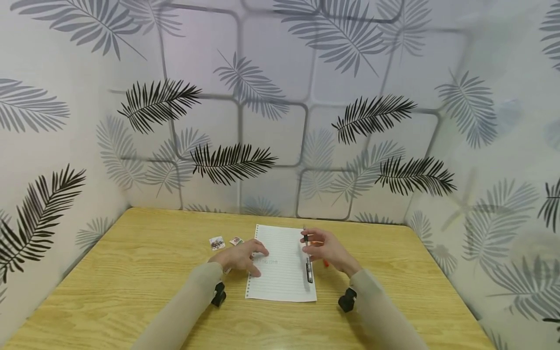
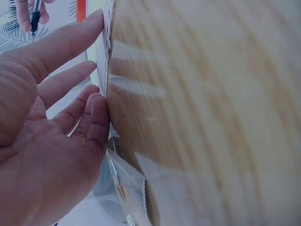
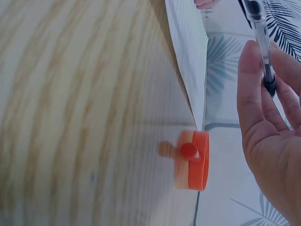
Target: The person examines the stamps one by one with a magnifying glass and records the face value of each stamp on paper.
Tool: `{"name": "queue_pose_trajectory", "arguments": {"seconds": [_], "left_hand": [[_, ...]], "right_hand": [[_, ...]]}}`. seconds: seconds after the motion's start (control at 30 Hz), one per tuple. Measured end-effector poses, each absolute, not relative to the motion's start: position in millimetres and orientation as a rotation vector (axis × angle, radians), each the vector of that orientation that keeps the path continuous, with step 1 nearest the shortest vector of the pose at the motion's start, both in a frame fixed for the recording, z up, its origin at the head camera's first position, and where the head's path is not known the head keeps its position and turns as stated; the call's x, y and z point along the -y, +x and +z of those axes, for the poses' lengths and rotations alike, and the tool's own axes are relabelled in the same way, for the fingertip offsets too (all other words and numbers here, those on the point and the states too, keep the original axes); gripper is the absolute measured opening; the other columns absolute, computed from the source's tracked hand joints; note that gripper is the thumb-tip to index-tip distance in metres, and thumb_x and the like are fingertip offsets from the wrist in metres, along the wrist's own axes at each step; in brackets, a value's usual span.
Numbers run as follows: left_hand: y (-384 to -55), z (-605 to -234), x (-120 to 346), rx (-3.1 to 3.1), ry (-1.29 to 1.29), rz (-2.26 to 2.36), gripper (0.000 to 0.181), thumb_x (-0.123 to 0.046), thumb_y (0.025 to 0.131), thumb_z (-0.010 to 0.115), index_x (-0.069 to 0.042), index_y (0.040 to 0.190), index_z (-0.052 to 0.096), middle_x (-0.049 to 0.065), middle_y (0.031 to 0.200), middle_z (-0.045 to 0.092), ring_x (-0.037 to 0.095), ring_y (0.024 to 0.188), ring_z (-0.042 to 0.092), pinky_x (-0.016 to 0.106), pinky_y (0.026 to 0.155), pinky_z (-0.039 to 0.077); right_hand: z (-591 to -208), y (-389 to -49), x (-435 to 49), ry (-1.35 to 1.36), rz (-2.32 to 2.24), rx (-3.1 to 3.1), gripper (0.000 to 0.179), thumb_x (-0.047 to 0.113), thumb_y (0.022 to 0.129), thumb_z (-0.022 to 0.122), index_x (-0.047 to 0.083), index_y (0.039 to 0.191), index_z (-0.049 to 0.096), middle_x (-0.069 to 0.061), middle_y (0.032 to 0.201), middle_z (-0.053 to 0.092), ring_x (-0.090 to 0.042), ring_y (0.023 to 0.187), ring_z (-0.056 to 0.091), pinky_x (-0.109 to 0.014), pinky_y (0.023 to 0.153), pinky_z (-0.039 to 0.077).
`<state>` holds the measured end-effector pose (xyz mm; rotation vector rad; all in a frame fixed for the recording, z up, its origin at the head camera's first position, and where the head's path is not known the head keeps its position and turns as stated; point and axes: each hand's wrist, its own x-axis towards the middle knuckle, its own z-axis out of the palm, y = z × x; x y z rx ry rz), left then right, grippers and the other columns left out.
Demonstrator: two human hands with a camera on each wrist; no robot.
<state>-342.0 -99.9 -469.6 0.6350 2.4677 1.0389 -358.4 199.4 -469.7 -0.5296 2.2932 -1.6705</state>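
My right hand [image 1: 325, 249] pinches a clear-barrelled pen [image 3: 263, 52] with black ends between thumb and fingers, above the right side of a lined sheet of paper [image 1: 284, 287]. The pen's tip points away from me and its clip end towards me. My left hand [image 1: 240, 256] rests at the sheet's left edge, fingers spread and loosely bent, fingertips on the paper. A short line of faint handwriting [image 1: 268, 261] is on the sheet beside that hand. In the left wrist view a small printed card or packet [image 2: 127, 188] lies under the left hand's heel.
Two small picture cards, a square one [image 1: 216, 243] and another one [image 1: 236, 240], lie left of the sheet. An orange ring-shaped object with a round knob [image 3: 198, 160] stands on the table right of the sheet, partly behind my right hand. Patterned walls enclose the wooden table [image 1: 144, 272].
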Motion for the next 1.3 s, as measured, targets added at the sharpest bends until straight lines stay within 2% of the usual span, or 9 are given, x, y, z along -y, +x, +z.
{"name": "queue_pose_trajectory", "arguments": {"seconds": [0.37, 0.7, 0.9, 1.1, 1.3], "left_hand": [[-344, -471, 101, -2.460, 0.639, 1.050, 0.056, -0.003, 0.079, 0.079, -0.009, 0.131, 0.060, 0.010, 0.149, 0.037, 0.034, 0.131, 0.045, 0.049, 0.108, 0.039], [-345, -472, 100, -2.465, 0.628, 1.049, 0.056, -0.002, 0.078, 0.080, -0.010, 0.130, 0.061, 0.009, 0.148, 0.038, 0.033, 0.130, 0.045, 0.049, 0.108, 0.038], [-343, -470, 100, -2.462, 0.623, 1.043, 0.056, -0.002, 0.078, 0.080, -0.010, 0.130, 0.061, 0.009, 0.148, 0.038, 0.033, 0.132, 0.043, 0.049, 0.108, 0.038], [-343, -471, 100, -2.458, 0.601, 1.050, 0.057, -0.001, 0.077, 0.080, -0.010, 0.130, 0.062, 0.010, 0.150, 0.037, 0.033, 0.134, 0.042, 0.049, 0.109, 0.037], [-342, -471, 101, -2.468, 0.603, 1.049, 0.057, -0.001, 0.078, 0.080, -0.010, 0.131, 0.061, 0.009, 0.150, 0.037, 0.034, 0.134, 0.042, 0.049, 0.109, 0.038]], "right_hand": [[-466, -360, -217, -0.524, -1.628, -2.324, 0.066, 0.011, 0.090, 0.071, -0.001, 0.147, 0.041, -0.027, 0.140, 0.049, -0.019, 0.103, 0.064, -0.039, 0.077, 0.058], [-468, -361, -241, -0.599, -1.597, -2.277, 0.068, 0.008, 0.092, 0.068, 0.001, 0.151, 0.034, -0.030, 0.145, 0.042, -0.030, 0.110, 0.062, -0.035, 0.081, 0.058], [-468, -361, -252, -0.561, -1.597, -2.273, 0.068, 0.007, 0.091, 0.068, 0.000, 0.151, 0.034, -0.029, 0.147, 0.040, -0.036, 0.107, 0.061, -0.035, 0.080, 0.058], [-468, -361, -268, -0.528, -1.562, -2.328, 0.068, 0.007, 0.093, 0.066, -0.002, 0.150, 0.032, -0.030, 0.149, 0.037, -0.033, 0.112, 0.061, -0.036, 0.083, 0.057], [-469, -362, -283, -0.472, -1.542, -2.389, 0.065, 0.003, 0.093, 0.063, -0.004, 0.150, 0.032, -0.029, 0.154, 0.029, -0.038, 0.117, 0.058, -0.038, 0.086, 0.057]]}}
